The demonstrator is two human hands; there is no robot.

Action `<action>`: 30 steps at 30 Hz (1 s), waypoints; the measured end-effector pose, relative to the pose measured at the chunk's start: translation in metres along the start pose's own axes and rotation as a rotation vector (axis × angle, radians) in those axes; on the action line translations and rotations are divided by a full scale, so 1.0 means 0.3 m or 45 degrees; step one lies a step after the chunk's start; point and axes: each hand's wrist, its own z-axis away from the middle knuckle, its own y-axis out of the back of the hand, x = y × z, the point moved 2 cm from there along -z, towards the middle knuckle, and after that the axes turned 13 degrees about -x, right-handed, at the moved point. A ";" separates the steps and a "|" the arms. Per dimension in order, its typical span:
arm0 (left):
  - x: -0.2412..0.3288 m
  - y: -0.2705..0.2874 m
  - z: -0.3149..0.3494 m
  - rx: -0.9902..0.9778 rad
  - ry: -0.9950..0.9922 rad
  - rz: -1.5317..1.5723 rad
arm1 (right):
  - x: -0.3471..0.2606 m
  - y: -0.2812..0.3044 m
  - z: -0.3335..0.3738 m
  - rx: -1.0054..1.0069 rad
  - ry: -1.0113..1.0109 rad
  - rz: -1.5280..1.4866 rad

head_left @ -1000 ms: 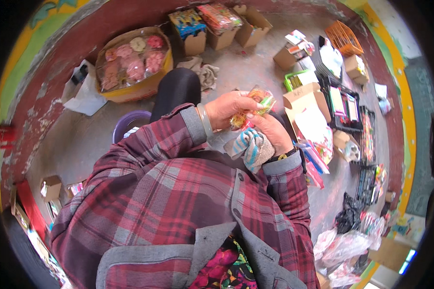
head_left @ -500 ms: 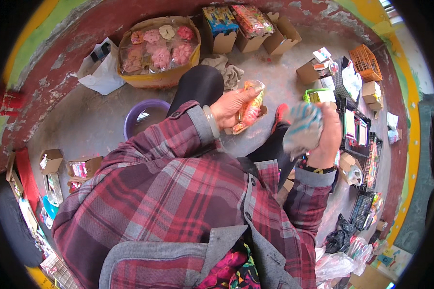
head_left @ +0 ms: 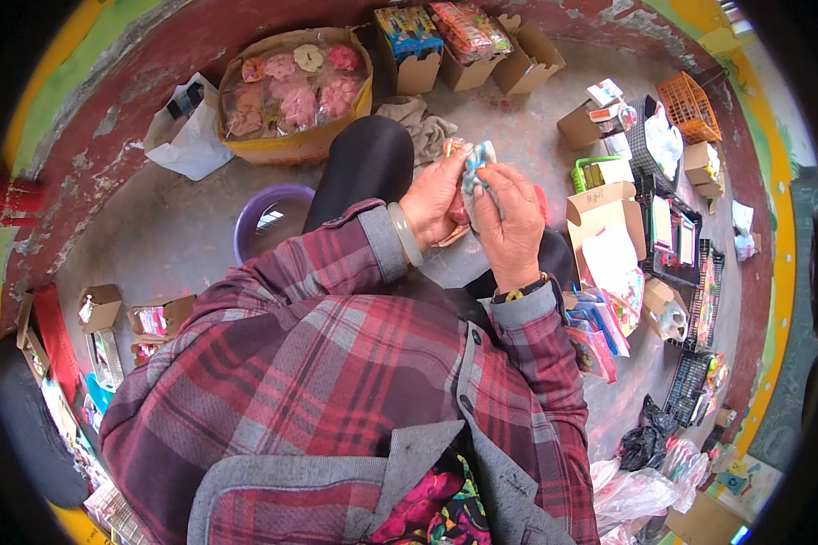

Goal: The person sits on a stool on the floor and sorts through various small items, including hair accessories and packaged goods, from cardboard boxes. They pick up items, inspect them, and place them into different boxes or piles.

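Observation:
In front of my knees, my left hand [head_left: 430, 202] is closed around a colourful plastic-wrapped package [head_left: 458, 214], red and orange, mostly hidden behind the fingers. My right hand [head_left: 511, 222] pinches a grey cloth with blue stripes [head_left: 473, 177] and presses it against the package's right side. The two hands are close together. A crumpled beige cloth [head_left: 420, 127] lies on the floor just beyond them.
A purple basin [head_left: 247, 222] stands left of my knee. Beyond it is a yellow-rimmed box [head_left: 291, 145] of wrapped pink flowers. Cartons [head_left: 471, 73] line the far wall. To the right are an open cardboard box [head_left: 600, 202], black crates [head_left: 677, 241] and an orange basket [head_left: 686, 113].
My right hand has moved left with the striped cloth, from apart at the right to against the package. The open cardboard box and packets at the right are now uncovered.

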 end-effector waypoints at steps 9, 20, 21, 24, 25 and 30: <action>0.010 0.055 -0.029 0.141 0.025 0.049 | -0.022 -0.007 0.063 -0.189 -0.107 -0.318; -0.011 0.056 -0.016 0.034 0.368 0.064 | 0.148 0.123 0.169 -0.234 -0.918 -1.184; -0.025 0.071 -0.023 0.047 0.386 0.042 | 0.148 0.152 0.164 -0.189 -0.893 -1.130; -0.040 0.088 -0.025 0.042 0.486 -0.017 | 0.169 0.202 0.147 0.003 -0.857 -1.135; -0.040 0.083 -0.027 0.041 0.507 -0.022 | 0.165 0.208 0.135 0.121 -0.845 -1.060; -0.066 0.054 -0.031 -0.019 0.484 -0.014 | 0.149 0.144 0.057 0.041 -0.419 -0.436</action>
